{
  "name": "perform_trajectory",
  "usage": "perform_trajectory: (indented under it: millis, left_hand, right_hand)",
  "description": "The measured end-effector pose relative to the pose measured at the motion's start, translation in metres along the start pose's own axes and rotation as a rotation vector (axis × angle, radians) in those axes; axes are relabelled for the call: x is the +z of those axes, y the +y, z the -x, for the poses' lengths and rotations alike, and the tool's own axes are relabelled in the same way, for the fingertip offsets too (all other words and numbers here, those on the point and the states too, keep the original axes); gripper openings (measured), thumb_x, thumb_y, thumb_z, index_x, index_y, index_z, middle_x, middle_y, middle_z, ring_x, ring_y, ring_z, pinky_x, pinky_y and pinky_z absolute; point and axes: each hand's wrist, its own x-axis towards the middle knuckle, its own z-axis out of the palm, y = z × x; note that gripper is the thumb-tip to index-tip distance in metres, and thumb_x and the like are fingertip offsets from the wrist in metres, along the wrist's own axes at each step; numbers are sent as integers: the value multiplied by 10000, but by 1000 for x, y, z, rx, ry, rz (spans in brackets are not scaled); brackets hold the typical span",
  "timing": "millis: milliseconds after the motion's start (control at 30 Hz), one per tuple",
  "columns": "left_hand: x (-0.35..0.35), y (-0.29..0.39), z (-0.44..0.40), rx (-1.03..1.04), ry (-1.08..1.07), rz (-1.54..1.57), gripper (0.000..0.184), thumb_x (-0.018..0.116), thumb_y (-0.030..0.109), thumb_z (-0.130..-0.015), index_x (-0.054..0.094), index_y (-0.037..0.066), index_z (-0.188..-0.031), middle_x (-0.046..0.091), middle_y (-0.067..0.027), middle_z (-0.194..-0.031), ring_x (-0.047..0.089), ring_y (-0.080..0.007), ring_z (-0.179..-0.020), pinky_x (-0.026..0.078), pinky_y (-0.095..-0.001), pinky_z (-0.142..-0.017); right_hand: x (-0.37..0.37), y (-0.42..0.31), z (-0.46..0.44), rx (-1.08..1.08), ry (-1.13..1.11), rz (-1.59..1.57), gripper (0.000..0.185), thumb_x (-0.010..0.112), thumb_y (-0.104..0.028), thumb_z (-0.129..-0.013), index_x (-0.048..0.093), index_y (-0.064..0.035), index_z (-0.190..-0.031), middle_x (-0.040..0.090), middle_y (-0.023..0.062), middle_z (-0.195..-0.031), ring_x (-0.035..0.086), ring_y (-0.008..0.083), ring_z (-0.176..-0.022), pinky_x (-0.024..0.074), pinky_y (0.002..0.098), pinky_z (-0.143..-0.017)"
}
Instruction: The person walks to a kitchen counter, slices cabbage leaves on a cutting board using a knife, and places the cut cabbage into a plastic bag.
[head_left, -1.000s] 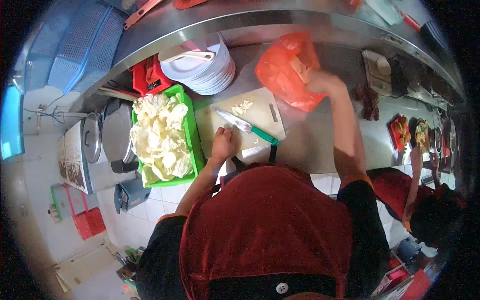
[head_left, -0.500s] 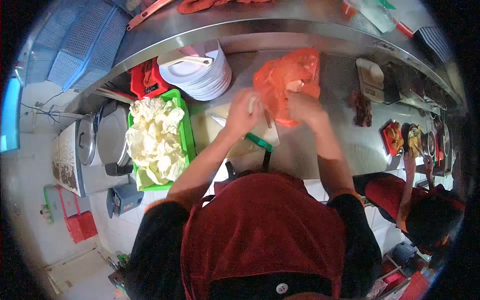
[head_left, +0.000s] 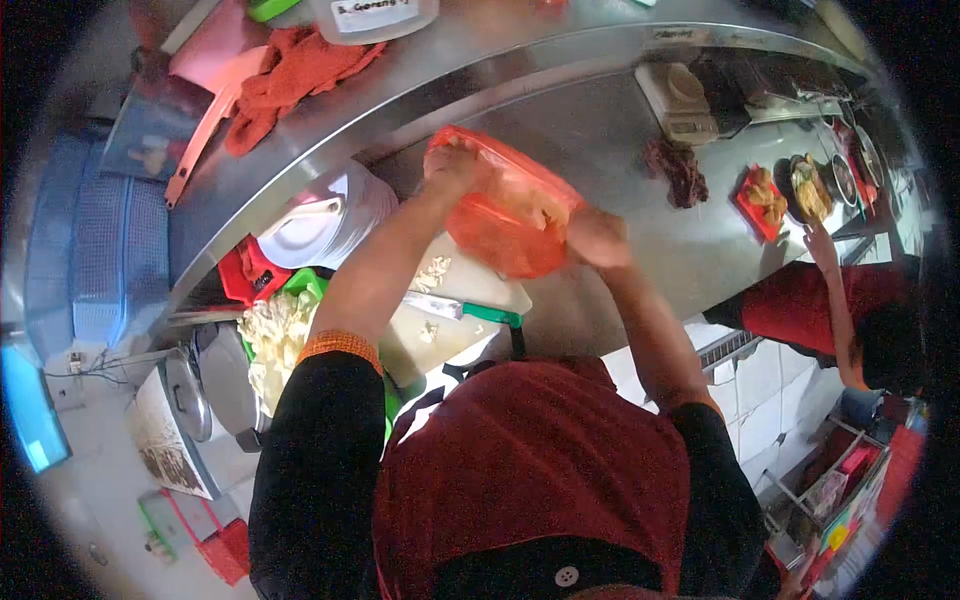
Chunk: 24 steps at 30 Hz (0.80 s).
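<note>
In the head view, the orange bag (head_left: pixel 505 245) is held over the worktop (head_left: pixel 610 130), its rim grasped at one side by the left hand (head_left: pixel 455 170) and at the other by the right hand (head_left: pixel 598 238). Beyond it, the far side is bounded by the shelf edge (head_left: pixel 480 75); to the right, steel stretches towards a scale (head_left: pixel 683 100). Nearer the body, a knife (head_left: pixel 465 309) is laid on the cutting board (head_left: pixel 510 292). The left side is crowded by stacked plates (head_left: pixel 362 200) and pale leaves (head_left: pixel 275 350).

A: What do the left hand (head_left: pixel 456 170) and right hand (head_left: pixel 598 238) hold?
B: Opposite sides of 1 red plastic bag (head_left: pixel 508 240).
A: What lies near it?
B: 1 green-handled knife (head_left: pixel 462 309) on a cutting board (head_left: pixel 506 291), with pale chopped pieces (head_left: pixel 433 271) beside its blade.
</note>
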Motion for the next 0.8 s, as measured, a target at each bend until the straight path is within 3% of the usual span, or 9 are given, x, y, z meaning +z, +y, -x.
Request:
perform_trajectory:
  millis: [67, 167, 267, 333, 433, 600, 633, 667, 800]
  left_hand:
    - [4, -5, 4, -59, 167, 88, 288, 494, 247, -876, 665, 192, -1101, 680, -82, -1066, 646, -232, -1064, 532, -424, -746]
    - [5, -12, 6, 104, 57, -115, 252, 513, 229, -867, 667, 207, -1065, 702, -83, -983, 683, -233, -977, 543, -407, -717]
    - [-47, -7, 15, 120, -328, 447, 278, 564, 219, -839, 646, 165, -1099, 705, -130, -948, 700, -245, -914, 545, -408, -723]
    - [-62, -9, 25, 535, -22, 93, 387, 624, 268, -805, 613, 136, -1169, 697, -165, -975, 694, -282, -918, 535, -436, -758]
    - [-41, -13, 5, 378, -94, 106, 529, 663, 336, -776, 577, 106, -1245, 689, -183, -991, 676, -313, -962, 513, -461, -843]
    - [56, -51, -10, 371, -86, 251, 869, 794, 316, -646, 395, 127, -1395, 410, -182, -1421, 366, -371, -1347, 344, -504, -1088]
    - [43, -46, 5, 392, -140, 248, 944, 818, 293, -617, 351, 124, -1420, 348, -193, -1464, 301, -391, -1381, 301, -524, -1115]
    - [51, -43, 14, 397, -138, 248, 944, 818, 293, -617, 351, 124, -1420, 348, -193, -1464, 301, -391, -1381, 301, -524, -1115]
    - [70, -43, 29, 364, -17, 349, 772, 743, 185, -706, 378, 116, -1383, 455, -199, -1369, 503, -361, -1229, 444, -423, -1010]
  right_hand:
    - [-76, -17, -26, 165, -100, -37, 128, 593, -177, -799, 641, -60, -818, 663, 133, -780, 684, 287, -784, 536, 404, -638]
    - [-134, -48, -41, 164, -102, -66, 130, 589, -144, -793, 630, -58, -881, 649, 111, -767, 677, 270, -774, 531, 395, -605]
    - [-152, -79, -51, 52, -33, -63, 201, 580, -154, -817, 620, -61, -989, 666, 104, -845, 680, 266, -790, 532, 392, -619]
    - [-156, -94, -59, -202, 199, -240, 309, 566, -182, -865, 563, -84, -1158, 659, 131, -1020, 672, 305, -865, 528, 458, -719]
    - [-100, -86, -85, -52, 55, -158, 444, 600, -262, -859, 498, -97, -1259, 612, 126, -1154, 602, 317, -1080, 487, 548, -768]
    - [19, -42, -95, 108, -351, 139, 657, 675, -367, -807, 409, -133, -1360, 513, 136, -1287, 411, 353, -1294, 419, 652, -882]
    - [4, -44, -87, 106, -461, -1, 680, 685, -380, -798, 405, -136, -1368, 497, 136, -1307, 392, 359, -1308, 412, 659, -898]
    - [-12, -47, -80, 120, -572, -142, 704, 695, -393, -789, 400, -139, -1375, 480, 136, -1327, 372, 366, -1322, 405, 667, -914]
    - [18, -47, -72, 65, -429, 17, 707, 702, -310, -785, 390, -133, -1394, 373, 171, -1439, 365, 431, -1318, 368, 688, -963]
